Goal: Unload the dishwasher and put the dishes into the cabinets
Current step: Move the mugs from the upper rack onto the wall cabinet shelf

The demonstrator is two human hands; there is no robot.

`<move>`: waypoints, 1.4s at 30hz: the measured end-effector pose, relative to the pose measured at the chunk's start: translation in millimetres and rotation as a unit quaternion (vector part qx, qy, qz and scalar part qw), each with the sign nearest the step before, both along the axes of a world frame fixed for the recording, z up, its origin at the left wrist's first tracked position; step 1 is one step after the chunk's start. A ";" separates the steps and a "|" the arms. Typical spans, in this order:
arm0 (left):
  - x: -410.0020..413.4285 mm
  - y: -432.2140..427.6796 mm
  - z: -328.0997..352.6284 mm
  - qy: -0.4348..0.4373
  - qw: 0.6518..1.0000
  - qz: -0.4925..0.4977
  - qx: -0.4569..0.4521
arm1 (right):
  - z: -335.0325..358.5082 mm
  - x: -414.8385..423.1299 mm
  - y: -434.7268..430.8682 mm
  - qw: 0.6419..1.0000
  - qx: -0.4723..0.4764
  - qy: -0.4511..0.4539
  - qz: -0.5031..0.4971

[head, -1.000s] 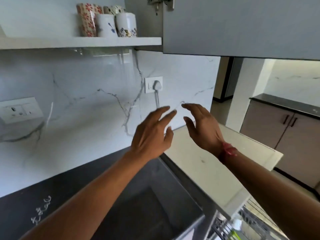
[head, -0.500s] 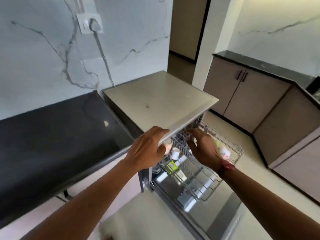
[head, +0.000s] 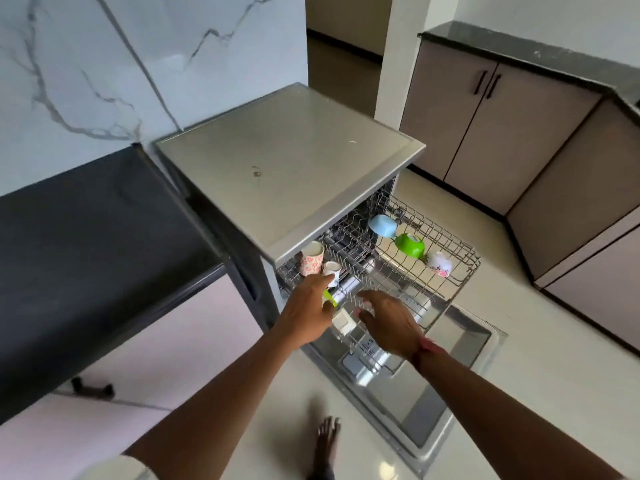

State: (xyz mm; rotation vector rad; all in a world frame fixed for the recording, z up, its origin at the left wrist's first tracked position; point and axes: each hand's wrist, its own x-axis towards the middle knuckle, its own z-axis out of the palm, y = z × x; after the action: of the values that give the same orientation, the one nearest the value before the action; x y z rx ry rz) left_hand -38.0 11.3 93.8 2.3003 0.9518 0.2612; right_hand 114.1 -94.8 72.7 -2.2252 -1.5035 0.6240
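Observation:
The dishwasher [head: 284, 157] stands open with its wire rack [head: 460, 271] pulled out over the lowered door [head: 460, 344]. In the rack sit a pink floral cup [head: 311, 258], a small white cup [head: 331, 269], a light blue bowl [head: 382, 226], a green bowl [head: 410, 244], a white floral cup [head: 439, 264], a green item [head: 329, 297] and a white square dish [head: 343, 321]. My left hand [head: 306, 311] hovers over the rack's near left part, its fingers just below the small white cup and holding nothing. My right hand [head: 389, 322] is spread open above the rack beside it.
A black countertop [head: 86, 244] runs to the left of the dishwasher, against a marble wall [head: 104, 64]. Beige base cabinets [head: 491, 126] with black handles line the right side. My bare foot [head: 325, 441] stands on the pale floor by the door's near corner.
The view swung down from the upper shelf to the dishwasher. Both hands came down from the wall to the rack, and the left hand left the dishwasher's top edge.

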 end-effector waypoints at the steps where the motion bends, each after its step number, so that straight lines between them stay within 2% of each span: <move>1: 11.5 9.5 -11.6 0.007 1.000 0.002 -0.005 | -12.2 5.0 9.2 1.000 -0.001 0.001 -0.006; 7: 64.8 89.5 -91.0 0.049 0.997 0.061 -0.016 | -91.8 27.2 78.1 0.998 -0.017 0.040 -0.044; 12: 90.9 142.5 -159.2 0.120 0.990 0.075 -0.032 | -161.9 54.4 138.8 0.996 -0.030 0.047 -0.073; 18: 115.2 177.4 -202.5 0.115 0.985 0.112 0.059 | -225.2 79.3 198.2 0.995 -0.028 0.052 -0.080; 22: 123.6 187.1 -217.7 0.118 0.983 0.130 0.053 | -254.3 78.3 217.2 0.995 -0.043 0.062 -0.062; 28: 130.1 196.7 -231.1 0.117 0.979 0.150 0.070 | -268.6 75.6 225.3 0.983 0.016 0.106 -0.148; 34: 129.4 193.1 -232.4 0.072 0.980 0.184 0.036 | -267.0 76.0 219.4 0.968 0.088 0.103 -0.212; 40: 122.9 162.3 -202.0 -0.006 0.983 0.160 0.090 | -232.3 79.9 193.8 0.950 0.159 0.102 -0.248; 42: 115.1 144.7 -193.4 -0.005 0.984 0.150 0.100 | -209.0 76.7 178.1 0.947 0.173 0.099 -0.253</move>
State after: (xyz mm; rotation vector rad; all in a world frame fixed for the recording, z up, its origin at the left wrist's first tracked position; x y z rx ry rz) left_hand 77.0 156.0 -99.6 2.3241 1.3205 0.5159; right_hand 190.8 83.3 -136.2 -2.0743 -0.8148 0.3706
